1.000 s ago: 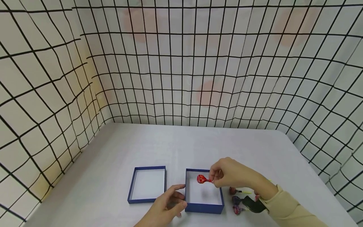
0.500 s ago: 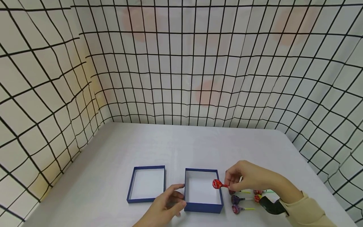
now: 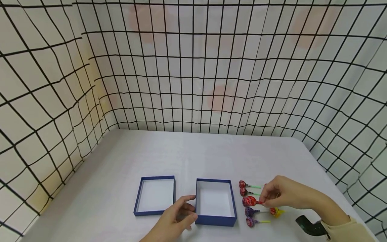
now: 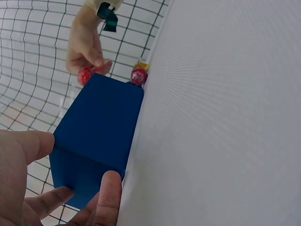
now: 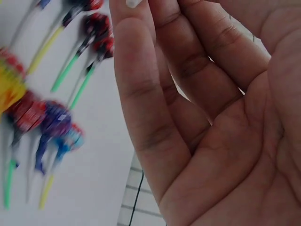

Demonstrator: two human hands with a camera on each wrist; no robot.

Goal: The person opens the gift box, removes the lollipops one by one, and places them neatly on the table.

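Note:
My right hand (image 3: 291, 194) pinches the stick end of a red-wrapped lollipop (image 3: 249, 201), whose head points left, right of the blue box. In the right wrist view a white stick tip (image 5: 133, 3) shows at the fingertips. My left hand (image 3: 173, 216) touches the left side of the blue box (image 3: 216, 220) with thumb and fingertips. The left wrist view has these fingers spread along the box's outer wall (image 4: 101, 122). The box stands open, and its white inside holds nothing. Other lollipops lie around the right hand, such as a purple one (image 3: 250, 211).
A shallow blue-rimmed lid (image 3: 154, 212) lies white side up, left of the box. Several lollipops lie right of the box, among them a yellow-and-red one (image 3: 275, 212). Black-lined netting (image 3: 193, 67) rises behind the white table (image 3: 187, 151).
My right hand has carried the red lollipop from over the box, rightward, to the row of lollipops beside it. My left hand has stayed at the box's left side.

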